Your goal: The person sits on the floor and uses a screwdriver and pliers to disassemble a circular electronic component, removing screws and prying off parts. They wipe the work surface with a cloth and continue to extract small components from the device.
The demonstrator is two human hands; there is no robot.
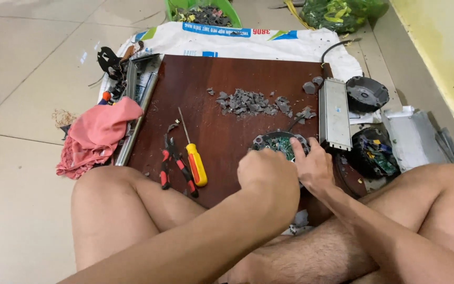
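Your left hand (268, 176) is fisted over the round circuit unit (279, 143) on the wooden board (222, 94), contents unseen; your right hand (313, 167) clasps its rim; screwdriver (194, 158) and pliers (175, 164) lie left.

Both hands (290, 171) on round casing (279, 143) (green board)

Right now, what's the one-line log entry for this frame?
left hand: fist on round circuit unit | right hand: gripping unit's edge | screwdriver, pliers: idle on board
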